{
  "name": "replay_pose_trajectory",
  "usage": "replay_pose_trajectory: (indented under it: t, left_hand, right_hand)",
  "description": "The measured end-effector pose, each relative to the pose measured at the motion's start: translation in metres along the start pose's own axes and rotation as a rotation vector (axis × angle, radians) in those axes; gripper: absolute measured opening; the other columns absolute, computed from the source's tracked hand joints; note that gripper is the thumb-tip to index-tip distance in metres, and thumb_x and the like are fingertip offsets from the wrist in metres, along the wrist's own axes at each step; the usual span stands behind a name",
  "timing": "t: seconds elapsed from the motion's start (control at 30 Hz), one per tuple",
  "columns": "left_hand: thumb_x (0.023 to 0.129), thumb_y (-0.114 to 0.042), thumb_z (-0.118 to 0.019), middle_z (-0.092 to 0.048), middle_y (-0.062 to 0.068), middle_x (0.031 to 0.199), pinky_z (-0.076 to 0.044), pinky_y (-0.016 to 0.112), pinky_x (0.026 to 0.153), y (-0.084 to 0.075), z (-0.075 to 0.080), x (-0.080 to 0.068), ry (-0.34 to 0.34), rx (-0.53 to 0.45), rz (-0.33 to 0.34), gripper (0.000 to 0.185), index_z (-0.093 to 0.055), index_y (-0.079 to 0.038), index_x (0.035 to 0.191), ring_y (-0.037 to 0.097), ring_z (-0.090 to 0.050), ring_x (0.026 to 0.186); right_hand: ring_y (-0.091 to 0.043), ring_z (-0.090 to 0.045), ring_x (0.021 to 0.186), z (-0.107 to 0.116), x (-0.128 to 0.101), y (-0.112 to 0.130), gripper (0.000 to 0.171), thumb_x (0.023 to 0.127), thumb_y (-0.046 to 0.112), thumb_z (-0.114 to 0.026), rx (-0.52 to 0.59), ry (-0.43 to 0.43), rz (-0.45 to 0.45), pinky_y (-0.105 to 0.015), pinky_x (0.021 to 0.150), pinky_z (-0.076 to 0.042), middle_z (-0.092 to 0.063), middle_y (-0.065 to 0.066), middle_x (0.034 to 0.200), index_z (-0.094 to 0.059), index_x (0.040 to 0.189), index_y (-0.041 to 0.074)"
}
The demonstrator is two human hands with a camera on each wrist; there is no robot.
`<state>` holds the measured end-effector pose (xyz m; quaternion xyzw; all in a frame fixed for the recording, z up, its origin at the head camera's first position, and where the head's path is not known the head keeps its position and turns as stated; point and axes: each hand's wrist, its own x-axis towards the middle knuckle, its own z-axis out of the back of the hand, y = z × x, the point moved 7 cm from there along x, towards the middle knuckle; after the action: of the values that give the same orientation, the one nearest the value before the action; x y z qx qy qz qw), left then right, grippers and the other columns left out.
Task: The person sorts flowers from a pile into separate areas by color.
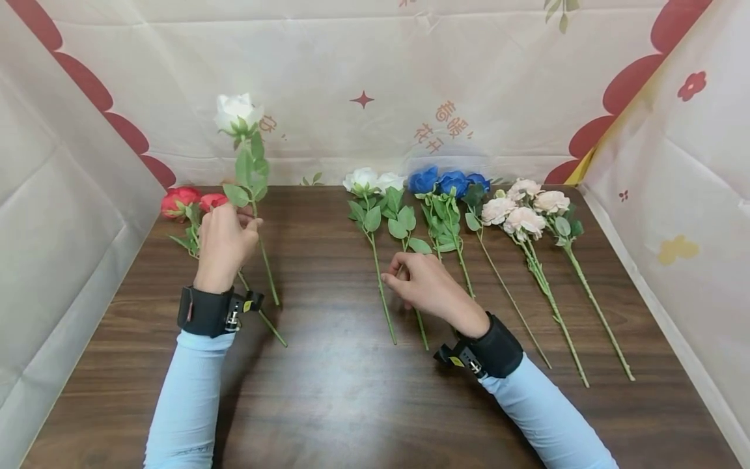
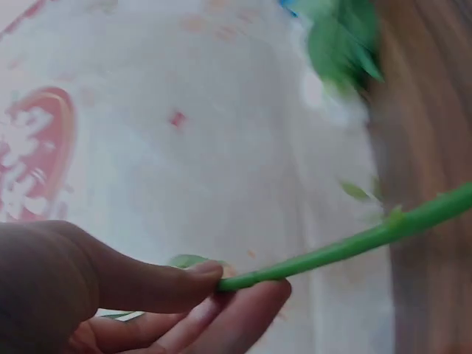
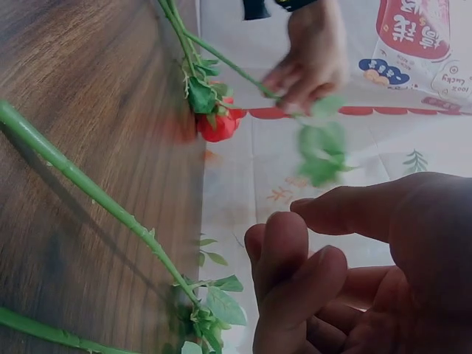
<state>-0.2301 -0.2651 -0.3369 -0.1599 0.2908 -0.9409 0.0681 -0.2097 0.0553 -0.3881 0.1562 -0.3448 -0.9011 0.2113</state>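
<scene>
White rose (image 1: 237, 112) is pinched by its stem in the left hand (image 1: 222, 244), held upright at 10 o'clock on the table (image 1: 340, 391). Right hand (image 1: 424, 283) is loosely curled, grasping nothing, over 2 white roses (image 1: 372, 180). Risk: thin pinch grip, so the stem could swivel or slip.

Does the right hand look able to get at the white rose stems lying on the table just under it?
Probably yes. The right hand hovers over the two white roses, its curled fingers holding nothing, with nothing between them. The left hand holds another white rose, well clear.
</scene>
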Motion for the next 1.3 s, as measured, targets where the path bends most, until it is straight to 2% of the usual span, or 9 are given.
replay_pose_trajectory:
  t: [0.13,0.27,0.43,0.57,0.73,0.9,1.0,1.13,1.3]
  left_hand:
    - [0.097,-0.013,-0.068,-0.078,0.022,0.095,-0.053,0.053,0.081,-0.025,0.008,-0.009,-0.019,-0.054,-0.068,0.018,-0.074,0.002,0.104,0.041,-0.073,0.093]
    - [0.097,-0.013,-0.071,-0.077,0.023,0.097,-0.053,0.055,0.084,-0.041,0.011,-0.017,-0.032,-0.101,-0.131,0.018,-0.072,0.002,0.107,0.039,-0.075,0.085]
    - [0.097,-0.013,-0.071,-0.078,0.022,0.096,-0.054,0.051,0.078,-0.046,0.008,-0.021,-0.034,-0.123,-0.147,0.019,-0.072,0.004,0.107,0.036,-0.076,0.078]
    - [0.097,-0.013,-0.072,-0.078,0.023,0.097,-0.056,0.048,0.074,-0.048,0.001,-0.022,-0.004,-0.172,-0.156,0.02,-0.072,0.004,0.109,0.035,-0.076,0.078]
    - [0.097,-0.011,-0.072,-0.078,0.022,0.097,-0.062,0.042,0.075,-0.057,-0.017,-0.024,0.102,-0.304,-0.159,0.019,-0.072,0.001,0.111,0.032,-0.078,0.077]
    - [0.097,-0.008,-0.072,-0.075,0.025,0.104,-0.065,0.034,0.066,-0.07,-0.044,-0.032,0.301,-0.598,-0.07,0.028,-0.067,0.005,0.121,0.021,-0.077,0.069]
    - [0.097,-0.003,-0.07,-0.071,0.03,0.109,-0.066,0.035,0.07,-0.08,-0.055,-0.04,0.382,-0.757,-0.017,0.03,-0.064,0.008,0.124,0.018,-0.077,0.072]
    - [0.097,0.002,-0.068,-0.069,0.03,0.108,-0.066,0.039,0.075,-0.095,-0.067,-0.052,0.448,-0.877,-0.002,0.03,-0.062,0.01,0.125,0.016,-0.076,0.075]
    - [0.097,0.002,-0.068,-0.069,0.023,0.104,-0.066,0.042,0.075,-0.109,-0.078,-0.062,0.516,-0.913,-0.032,0.031,-0.061,0.012,0.125,0.014,-0.075,0.077]
  right_hand:
    - [-0.022,-0.064,0.051,0.0,0.0,0.001,0.016,0.104,0.026,-0.062,-0.002,-0.004,0.006,-0.03,0.053,-0.044,-0.07,-0.011,0.068,-0.067,0.099,0.012]
    - [-0.019,-0.063,0.049,0.0,0.0,0.002,0.017,0.104,0.027,-0.062,-0.012,-0.013,0.014,-0.029,0.052,-0.044,-0.07,-0.01,0.067,-0.067,0.097,0.012]
    - [-0.015,-0.061,0.047,-0.002,0.001,0.002,0.017,0.104,0.027,-0.063,-0.01,-0.02,0.022,-0.029,0.049,-0.044,-0.069,-0.009,0.065,-0.067,0.094,0.013]
    - [-0.015,-0.06,0.046,-0.003,0.001,0.002,0.018,0.104,0.027,-0.063,-0.01,-0.019,0.024,-0.03,0.051,-0.045,-0.069,-0.009,0.065,-0.067,0.093,0.013]
    - [-0.017,-0.062,0.047,-0.004,0.002,0.001,0.018,0.104,0.028,-0.063,-0.01,-0.024,0.023,-0.029,0.052,-0.046,-0.07,-0.01,0.067,-0.066,0.093,0.014]
    - [-0.028,-0.068,0.054,-0.011,-0.001,0.008,0.021,0.105,0.032,-0.061,0.076,0.025,0.047,-0.031,0.053,-0.051,-0.072,-0.012,0.075,-0.069,0.106,0.013]
    - [-0.032,-0.069,0.056,-0.017,-0.004,0.018,0.026,0.105,0.036,-0.061,0.129,0.077,0.076,-0.032,0.051,-0.052,-0.071,-0.009,0.074,-0.069,0.114,0.013]
    - [-0.031,-0.067,0.054,-0.026,-0.009,0.032,0.025,0.104,0.034,-0.063,0.149,0.124,0.141,-0.029,0.049,-0.05,-0.068,-0.006,0.068,-0.069,0.113,0.012]
    - [-0.029,-0.067,0.051,-0.032,-0.015,0.042,0.018,0.106,0.025,-0.06,0.147,0.143,0.193,-0.026,0.043,-0.045,-0.066,-0.007,0.064,-0.066,0.097,0.011]
